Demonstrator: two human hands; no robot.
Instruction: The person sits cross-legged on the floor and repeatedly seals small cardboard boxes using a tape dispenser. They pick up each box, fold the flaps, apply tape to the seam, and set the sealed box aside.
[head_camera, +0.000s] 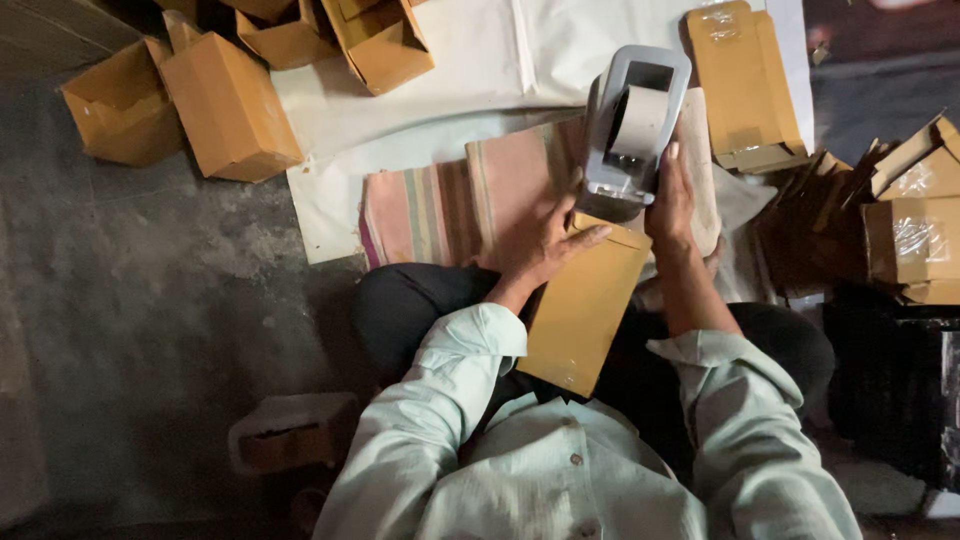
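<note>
**A:** Head view, looking straight down from where I sit. What do you make of the hands?

**B:** I see the left hand (545, 245) lying flat on the top end of a flat brown box (583, 305), fingers spread and pressing it, thumb stretched along its upper edge. It is not curled round anything, just resting open on the cardboard.

**A:** And that box, where is it?

**B:** It lies slanted across the lap, its top end at the left hand and its lower end near the pale shirt.

**A:** I have the right hand (672, 205) wrapped round the side of a grey tape dispenser (632, 130), fingers up along its body, a firm hold. The white tape roll (640, 122) sits in its frame.

**B:** Agreed. The dispenser's lower end is just above the box's top edge; I cannot tell whether the two touch.

**A:** What lies around?

**B:** Under the dispenser there is a striped cloth (450, 205) on a white sheet (480, 70). A folded flat box (745, 85) lies on the sheet to the upper right. Built-up brown boxes (225, 105) are heaped at the upper left, and more taped boxes (915, 235) sit at the right edge, beside a dark stack of flat cardboard (800, 225).

**A:** The floor (150, 300) on the left is dark and rough.
</note>
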